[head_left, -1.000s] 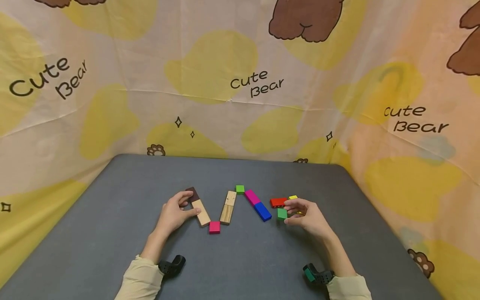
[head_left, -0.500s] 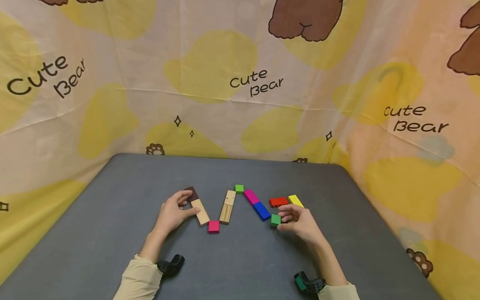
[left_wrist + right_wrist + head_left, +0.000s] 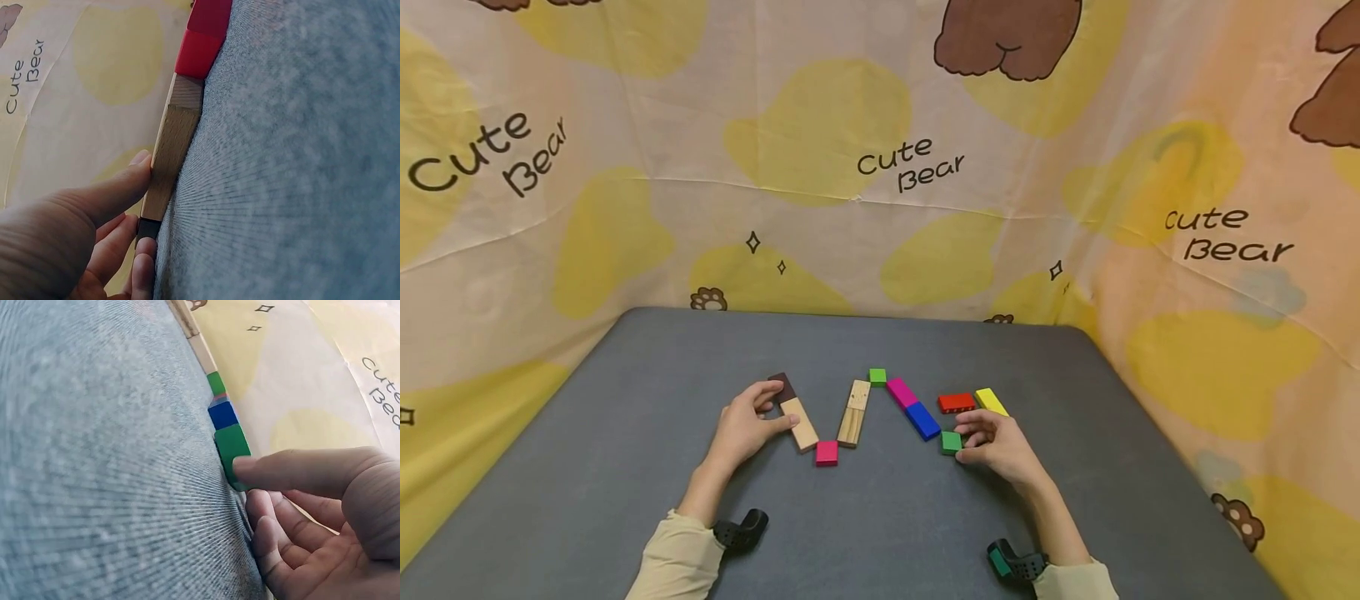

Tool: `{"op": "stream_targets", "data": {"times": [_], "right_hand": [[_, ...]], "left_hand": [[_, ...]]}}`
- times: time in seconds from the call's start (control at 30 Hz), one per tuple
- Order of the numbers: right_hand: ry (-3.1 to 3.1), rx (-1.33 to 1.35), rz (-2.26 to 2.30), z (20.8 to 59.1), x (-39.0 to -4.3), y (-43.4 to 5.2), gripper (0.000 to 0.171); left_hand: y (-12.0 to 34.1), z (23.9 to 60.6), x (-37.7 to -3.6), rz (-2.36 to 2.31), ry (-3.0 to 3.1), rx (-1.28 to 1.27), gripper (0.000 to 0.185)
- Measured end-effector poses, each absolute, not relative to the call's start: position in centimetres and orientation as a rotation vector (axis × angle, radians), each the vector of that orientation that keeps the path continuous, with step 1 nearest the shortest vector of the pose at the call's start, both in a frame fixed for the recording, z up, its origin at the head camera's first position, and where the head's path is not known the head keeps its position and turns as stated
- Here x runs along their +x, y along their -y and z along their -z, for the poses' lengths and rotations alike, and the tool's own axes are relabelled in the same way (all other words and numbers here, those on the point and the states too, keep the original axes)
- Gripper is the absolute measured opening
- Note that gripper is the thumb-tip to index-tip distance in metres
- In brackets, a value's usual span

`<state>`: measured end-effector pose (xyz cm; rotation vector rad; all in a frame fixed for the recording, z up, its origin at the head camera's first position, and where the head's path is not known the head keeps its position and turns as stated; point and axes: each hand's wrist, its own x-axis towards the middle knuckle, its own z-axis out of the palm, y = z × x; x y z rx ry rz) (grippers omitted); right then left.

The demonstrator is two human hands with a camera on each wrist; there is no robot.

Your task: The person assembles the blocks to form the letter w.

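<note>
Green small block (image 3: 951,442) on grey table (image 3: 625,417), near end of blue block (image 3: 923,421) | your right hand (image 3: 1000,450) pinches it | your left hand (image 3: 745,427) grips wooden block (image 3: 799,423), left of pink block (image 3: 827,452).

A makeshift recording booth: bear-print cloth (image 3: 880,167) walls in a grey table (image 3: 880,517).

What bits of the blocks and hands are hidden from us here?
- Green block: head view, right hand covers its right side.
- Dark brown block: head view, left hand fingers hide part.
- Yellow block: head view, near end behind the right hand.
- Wrist views: table surface blurred.
</note>
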<state>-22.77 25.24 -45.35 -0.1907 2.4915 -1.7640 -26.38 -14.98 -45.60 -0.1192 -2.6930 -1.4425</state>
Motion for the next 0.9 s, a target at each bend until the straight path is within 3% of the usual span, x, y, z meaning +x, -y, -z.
{"op": "stream_targets", "data": {"times": [0.27,0.43,0.9], "right_hand": [[-2.515,-0.222,1.730,43.1,-21.6,-24.0,0.049],[-2.538,-0.224,1.728,44.8,-22.5,-24.7,0.051],[-2.584,-0.235,1.696,45.3,-22.7,-24.8,0.051]], "left_hand": [[15.0,45.6,-26.4,1.436,2.704,-0.113,0.064],[15.0,45.7,-26.4,1.437,2.711,-0.099,0.064],[15.0,45.6,-26.1,1.420,2.706,-0.099,0.064]]}}
